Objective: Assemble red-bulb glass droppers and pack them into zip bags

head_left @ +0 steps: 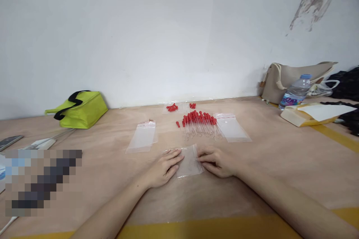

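Note:
A clear zip bag point(188, 161) lies flat on the table in front of me, its zip edge facing right. My left hand point(166, 164) rests on the bag's left part, fingers stretched out and lying flat. At the zip edge, the bent fingers of my right hand point(218, 161) grip the bag; the exact fingertip contact is partly hidden. Just beyond is a row of glass droppers point(200, 123) with red rubber bulbs. More clear zip bags point(143, 136) lie to the left of the droppers, and another stack of bags point(233, 127) lies to their right.
Loose red bulbs point(172, 107) lie on clear plastic near the wall. A lime-green bag point(84, 110) stands at left, with a phone point(10, 142) and cables nearby. At right are a beige bag point(297, 76), a water bottle point(295, 93) and a paper packet point(311, 114).

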`<state>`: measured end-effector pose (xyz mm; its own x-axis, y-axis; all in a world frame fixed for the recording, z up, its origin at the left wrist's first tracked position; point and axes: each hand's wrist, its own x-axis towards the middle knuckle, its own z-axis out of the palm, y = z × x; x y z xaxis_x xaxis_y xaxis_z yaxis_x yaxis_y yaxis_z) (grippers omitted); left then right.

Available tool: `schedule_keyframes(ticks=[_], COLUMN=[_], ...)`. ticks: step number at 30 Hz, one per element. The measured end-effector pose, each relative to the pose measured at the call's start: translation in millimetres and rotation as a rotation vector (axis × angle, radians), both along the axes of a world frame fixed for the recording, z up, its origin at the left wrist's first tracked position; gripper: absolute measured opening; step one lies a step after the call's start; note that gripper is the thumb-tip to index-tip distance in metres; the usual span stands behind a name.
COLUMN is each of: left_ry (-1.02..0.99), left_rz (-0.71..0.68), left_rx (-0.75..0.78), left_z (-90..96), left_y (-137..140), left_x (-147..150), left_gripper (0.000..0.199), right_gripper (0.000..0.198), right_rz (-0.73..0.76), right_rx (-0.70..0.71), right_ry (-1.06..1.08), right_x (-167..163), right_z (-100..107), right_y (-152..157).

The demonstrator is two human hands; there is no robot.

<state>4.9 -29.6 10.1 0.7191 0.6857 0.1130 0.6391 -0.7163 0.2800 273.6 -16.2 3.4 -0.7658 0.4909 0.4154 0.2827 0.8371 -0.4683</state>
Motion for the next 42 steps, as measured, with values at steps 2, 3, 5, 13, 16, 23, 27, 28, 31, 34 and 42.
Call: schedule_keyframes(ticks=[2, 3, 5, 13, 16, 23, 27, 28, 31, 34, 42], left_ry=[-0.008, -0.012, -0.013, -0.059, -0.088, -0.142, -0.171, -0.148, -0.071, -0.076, -0.195], left_rz=[-0.007, -0.01, -0.012, -0.007, 0.002, 0.032, 0.023, 0.01, -0.007, 0.004, 0.057], left_rx=[0.005, 0.009, 0.015, 0.006, 0.0, 0.019, 0.068, 0.053, -0.006, -0.021, -0.003], left_z=[-0.2, -0.2, -0.2, 4.5, 6.4, 5.4, 5.3, 5.3, 4.9, 3.6, -0.3], left_y=[0, 1, 1, 1, 3, 10, 9, 8, 8, 10, 15], left_x=[1, 1, 2, 5, 5, -2, 0, 1, 3, 2, -3], left_gripper=[0.041, 0.041, 0.041, 0.045, 0.046, 0.039, 0.04, 0.041, 0.043, 0.038, 0.036], right_gripper=[0.034, 0.038, 0.047, 0.067, 0.062, 0.053, 0.053, 0.053, 0.052, 0.043, 0.024], right_rz=[0.048, 0.067, 0.092, 0.128, 0.101, 0.048, 0.054, 0.06, 0.029, -0.055, -0.178], right_rx=[-0.011, -0.012, -0.007, 0.093, 0.057, -0.029, -0.091, -0.114, -0.181, -0.215, -0.193], right_ry=[-0.062, -0.091, -0.137, -0.308, -0.325, -0.316, -0.325, -0.323, -0.263, -0.146, 0.06], right_x=[0, 1, 1, -5, -3, 4, 3, 3, 5, 8, 11], right_z=[4, 5, 6, 12, 13, 13, 15, 15, 11, 4, -1], right_y=[-2, -2, -1, 1, 2, 5, 7, 8, 12, 16, 21])
